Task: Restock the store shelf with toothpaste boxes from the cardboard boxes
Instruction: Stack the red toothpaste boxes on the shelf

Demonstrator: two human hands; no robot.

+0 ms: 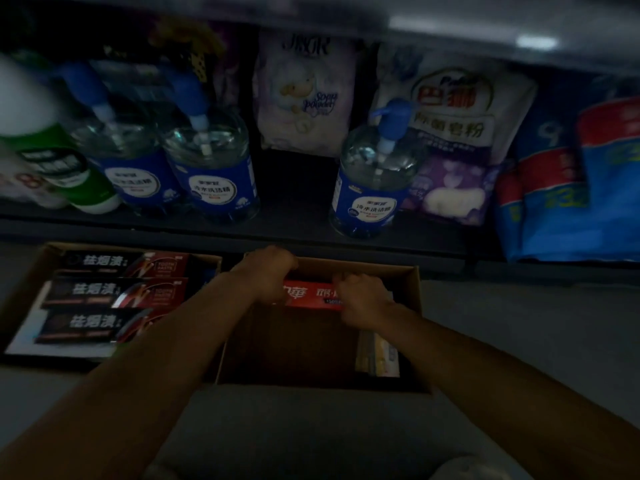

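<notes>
Both my hands reach into an open cardboard box (pixel 414 327) on the floor. A red toothpaste box (pixel 313 296) lies across its far end. My left hand (pixel 268 270) is closed over the red box's left end, and my right hand (pixel 363 299) grips its right end. A few pale toothpaste boxes (pixel 377 355) stand on edge at the carton's right side. To the left sits a second cardboard box (pixel 26 282) holding three dark toothpaste boxes (pixel 114 294) lying flat.
The bottom shelf (pixel 294 233) runs across just beyond the cartons. On it stand blue-labelled pump bottles (pixel 214 178), a green bottle (pixel 65 168), soap powder bags (pixel 304 95) and blue detergent packs (pixel 571 188). Grey floor (pixel 519 341) lies to the right.
</notes>
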